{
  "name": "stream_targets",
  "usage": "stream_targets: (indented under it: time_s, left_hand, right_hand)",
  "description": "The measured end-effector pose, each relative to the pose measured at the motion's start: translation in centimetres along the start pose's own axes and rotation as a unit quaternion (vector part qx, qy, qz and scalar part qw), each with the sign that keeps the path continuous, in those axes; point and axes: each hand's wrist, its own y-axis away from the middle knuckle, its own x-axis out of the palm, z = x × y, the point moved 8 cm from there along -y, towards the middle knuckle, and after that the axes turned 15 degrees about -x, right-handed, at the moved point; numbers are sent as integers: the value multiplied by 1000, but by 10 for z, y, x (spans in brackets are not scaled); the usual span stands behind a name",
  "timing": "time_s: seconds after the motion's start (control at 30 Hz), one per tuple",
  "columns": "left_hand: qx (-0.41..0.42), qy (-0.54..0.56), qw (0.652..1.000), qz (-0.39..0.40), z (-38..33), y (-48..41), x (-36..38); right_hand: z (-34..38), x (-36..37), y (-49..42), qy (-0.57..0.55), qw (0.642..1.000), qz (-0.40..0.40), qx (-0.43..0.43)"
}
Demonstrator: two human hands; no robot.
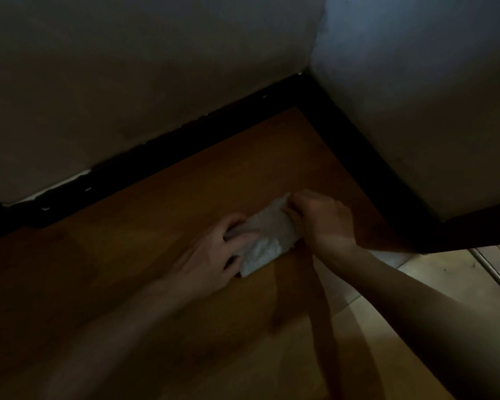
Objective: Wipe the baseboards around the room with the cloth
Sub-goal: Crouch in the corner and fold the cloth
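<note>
A white folded cloth is held between both hands above the orange-brown floor. My left hand grips its lower left end, fingers curled round the edge. My right hand pinches its upper right end. A black baseboard runs along the left wall and meets another black baseboard along the right wall at the corner. The cloth is apart from both baseboards.
Pale walls rise above the baseboards. White chips show in the left baseboard's top edge. At the lower right lie pale floor tiles and a metal threshold strip. The scene is dim.
</note>
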Motion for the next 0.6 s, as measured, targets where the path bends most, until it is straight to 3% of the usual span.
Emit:
stream_targets:
  time_s: [0.13,0.27,0.4,0.6]
  left_hand:
    - [95,-40,995,-8,-15,23,16]
    - [107,-131,986,-6,-8,29,25]
    - [152,-140,978,35,-10,19,34]
    - [117,-107,987,18,-12,10,34]
  right_hand:
    - [19,-2,4,24,994,-9,-106]
    - [33,8,33,-51,973,-17,-223]
    - [28,12,64,-63,966,-46,-247]
    - [24,24,82,-64,959,21,-274]
